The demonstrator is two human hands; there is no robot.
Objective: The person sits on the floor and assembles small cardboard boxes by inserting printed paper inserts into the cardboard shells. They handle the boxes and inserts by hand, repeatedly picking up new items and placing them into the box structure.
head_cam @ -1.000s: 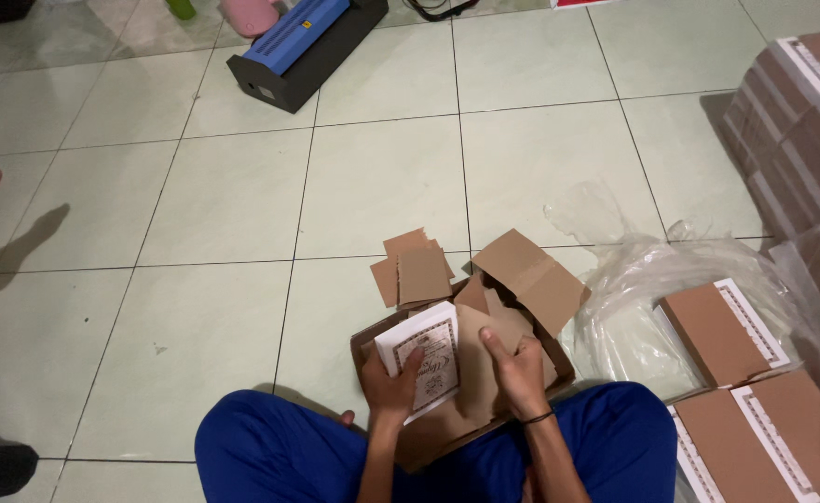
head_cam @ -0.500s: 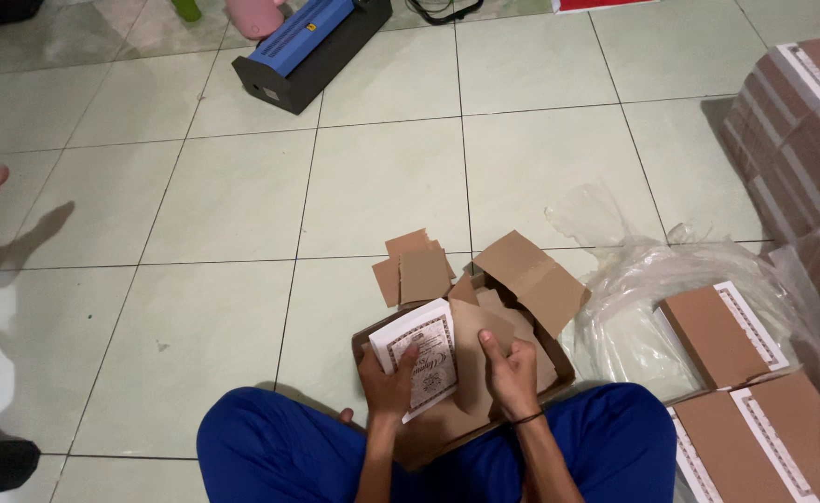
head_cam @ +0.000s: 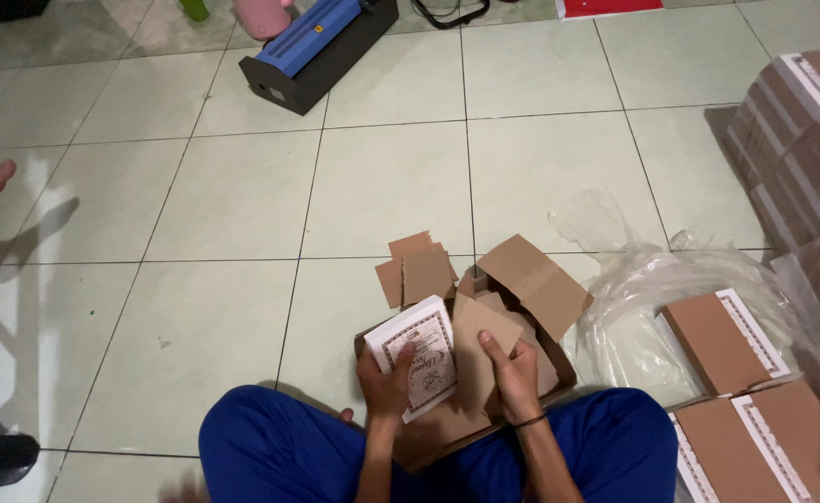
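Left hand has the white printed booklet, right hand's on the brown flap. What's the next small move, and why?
Probably lower the booklet flat into the open cardboard box. The left hand holds it tilted over the opening, while the right hand holds a brown flap aside, so the way in looks open.

floor: pale green glossy tiles, dark grout | light: dim, soft glare at left

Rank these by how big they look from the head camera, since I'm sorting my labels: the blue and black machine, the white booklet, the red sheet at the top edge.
1. Blue and black machine, largest.
2. White booklet, though it sits nearer the camera.
3. Red sheet, smallest, partly cut off.
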